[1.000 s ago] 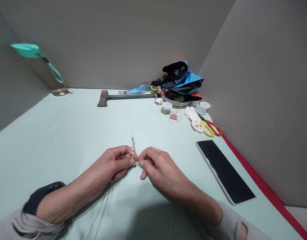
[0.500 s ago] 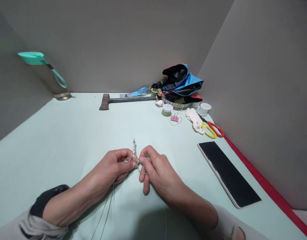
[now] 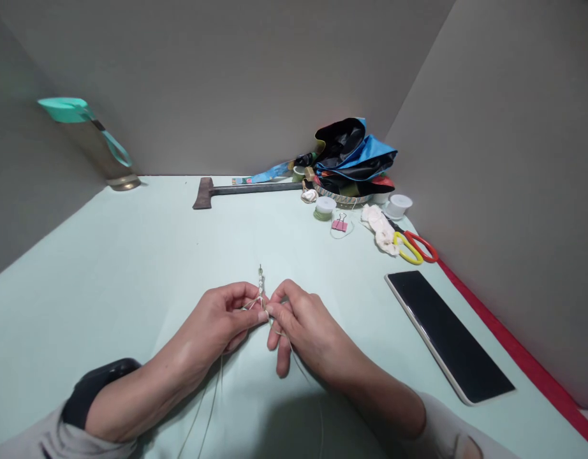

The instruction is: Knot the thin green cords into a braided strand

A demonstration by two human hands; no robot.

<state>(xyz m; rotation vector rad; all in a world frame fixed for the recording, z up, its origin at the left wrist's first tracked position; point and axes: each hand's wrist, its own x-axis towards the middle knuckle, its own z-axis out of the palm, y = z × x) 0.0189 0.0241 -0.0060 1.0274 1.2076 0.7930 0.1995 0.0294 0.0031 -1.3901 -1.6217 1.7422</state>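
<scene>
Head view: left hand (image 3: 217, 322) and right hand (image 3: 310, 325) are pinching thin cords (image 3: 208, 417) just below the braid (image 3: 260, 284). Even tension is probably serving best; strand order unreadable.

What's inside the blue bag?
The bag gapes open at the top, and its dark lining shows. I can't make out anything inside; the folds hide the deeper part.

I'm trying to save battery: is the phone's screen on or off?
Off, it appears: the phone shows a plain black face, nothing lit.
</scene>
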